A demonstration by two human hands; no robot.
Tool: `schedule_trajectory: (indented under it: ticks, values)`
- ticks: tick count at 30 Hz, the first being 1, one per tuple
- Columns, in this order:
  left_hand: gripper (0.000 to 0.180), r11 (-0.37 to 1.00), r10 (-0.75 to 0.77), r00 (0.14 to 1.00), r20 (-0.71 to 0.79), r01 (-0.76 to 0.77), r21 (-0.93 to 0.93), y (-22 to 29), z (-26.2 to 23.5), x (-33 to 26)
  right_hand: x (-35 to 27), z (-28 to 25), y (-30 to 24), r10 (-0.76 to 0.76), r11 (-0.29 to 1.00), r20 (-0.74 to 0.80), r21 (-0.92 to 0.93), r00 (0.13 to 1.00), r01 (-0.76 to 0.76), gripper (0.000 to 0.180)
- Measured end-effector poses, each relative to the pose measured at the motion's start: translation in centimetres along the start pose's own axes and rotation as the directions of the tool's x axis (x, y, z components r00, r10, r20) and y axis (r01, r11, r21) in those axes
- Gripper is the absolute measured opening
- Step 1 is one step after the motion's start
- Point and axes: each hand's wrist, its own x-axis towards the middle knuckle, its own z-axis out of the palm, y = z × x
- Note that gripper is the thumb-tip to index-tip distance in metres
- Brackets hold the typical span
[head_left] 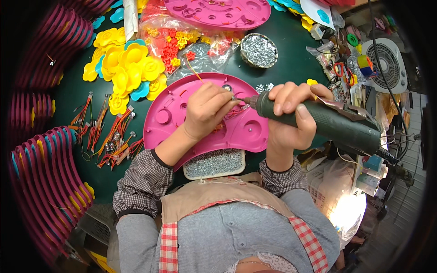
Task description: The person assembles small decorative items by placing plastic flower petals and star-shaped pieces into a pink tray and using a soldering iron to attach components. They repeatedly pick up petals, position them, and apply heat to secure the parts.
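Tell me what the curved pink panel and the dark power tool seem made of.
Pink panel: probably moulded plastic, satin, given its even colour and raised bosses. Power tool: dull, dark housing with soft highlights, likely hard plastic, though painted metal is possible.

Around a curved panel [232,134] on the worktable [293,52]
Flanked left by wire bundles [120,123], far right by a fan [387,66]; backed leftward by flower-shaped pieces [121,75], rightward by a bowl [259,66]; fronted by a tray [243,163]

The left hand [207,107] hides part of the pink panel [243,139]. Beyond that panel, a similar plate [234,11] is cut off.
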Motion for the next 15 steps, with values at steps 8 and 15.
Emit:
schedule_trajectory:
  ticks: [8,15]
  values:
    - [0.034,0.953,-0.249,0.930,0.272,0.186,0.239,-0.6,-0.4,-0.9,0.9,-1.5,4.0,0.061,0.979,-0.006,-0.196,0.998,-0.061,0.041]
    - [0.032,0.956,-0.245,0.935,0.255,0.189,0.224,-0.3,-0.1,-1.2,0.0,-2.0,5.9,0.126,0.962,-0.053,-0.237,0.991,-0.135,0.038]
